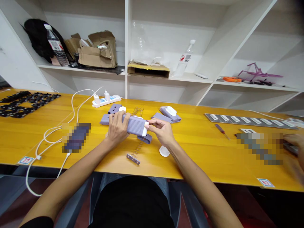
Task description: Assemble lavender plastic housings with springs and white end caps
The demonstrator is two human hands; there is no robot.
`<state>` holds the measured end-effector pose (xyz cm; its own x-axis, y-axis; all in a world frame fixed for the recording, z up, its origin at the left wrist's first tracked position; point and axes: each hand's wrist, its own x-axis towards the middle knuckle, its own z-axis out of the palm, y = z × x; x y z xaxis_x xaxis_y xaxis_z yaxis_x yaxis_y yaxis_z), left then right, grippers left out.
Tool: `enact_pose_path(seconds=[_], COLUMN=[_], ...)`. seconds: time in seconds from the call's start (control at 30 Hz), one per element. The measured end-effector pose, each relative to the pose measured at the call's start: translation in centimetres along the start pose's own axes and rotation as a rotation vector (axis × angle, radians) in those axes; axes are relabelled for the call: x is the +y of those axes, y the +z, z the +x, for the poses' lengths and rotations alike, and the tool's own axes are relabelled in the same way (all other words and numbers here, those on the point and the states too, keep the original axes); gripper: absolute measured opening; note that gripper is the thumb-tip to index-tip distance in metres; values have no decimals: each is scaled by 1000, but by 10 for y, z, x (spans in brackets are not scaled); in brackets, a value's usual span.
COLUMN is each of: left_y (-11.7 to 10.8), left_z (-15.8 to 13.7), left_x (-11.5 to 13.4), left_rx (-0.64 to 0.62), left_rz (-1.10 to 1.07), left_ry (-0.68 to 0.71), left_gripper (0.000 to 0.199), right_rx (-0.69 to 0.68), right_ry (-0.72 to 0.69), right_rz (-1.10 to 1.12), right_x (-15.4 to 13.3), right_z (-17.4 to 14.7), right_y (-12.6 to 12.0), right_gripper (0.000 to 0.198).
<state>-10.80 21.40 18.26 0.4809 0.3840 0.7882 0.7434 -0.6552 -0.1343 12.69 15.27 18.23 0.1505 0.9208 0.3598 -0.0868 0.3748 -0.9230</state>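
My left hand (118, 126) is wrapped over a long ribbed purple plastic housing (137, 125), held above the table. With thumb and fingers my right hand (163, 131) pinches a white end piece (145, 129) at the housing's right end. Whether that piece is fixed in the housing or only against it, I cannot tell. Just below is a purple loop-shaped part (146, 138). A coil spring (137, 149) runs down to a small slotted purple plate (133, 159). Beside my right wrist lies a round white cap (164, 151).
Behind my hands lie more purple parts (176, 118), springs (138, 111) and a power strip (106, 100). A cabled phone (77, 137) is left. To the right are a screwdriver (221, 130), a strip of white pieces (244, 120) and another person's blurred hand (295, 142).
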Motion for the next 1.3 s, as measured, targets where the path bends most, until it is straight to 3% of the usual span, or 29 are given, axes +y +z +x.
enact_pose_path(seconds=[0.2,0.5,0.87,1.3], left_y=[4,2,1,7], left_z=[-3,-1,0,-1], left_x=[-2,3,2,6], left_rx=[-32,-25,-40,-76], left_rz=[-73,-95,-105,-195], left_ry=[-11,-32,-52,-1], left_gripper=[64,66,66,70], right_rx=[35,35,90,16], right_ry=[39,-67,-70,35], right_rz=[-2,38,99,71], right_x=[-4,-2,-2,0], right_z=[-1,-5,-7,-7], right_y=[3,5,13,16], right_gripper=[41,29,30,61])
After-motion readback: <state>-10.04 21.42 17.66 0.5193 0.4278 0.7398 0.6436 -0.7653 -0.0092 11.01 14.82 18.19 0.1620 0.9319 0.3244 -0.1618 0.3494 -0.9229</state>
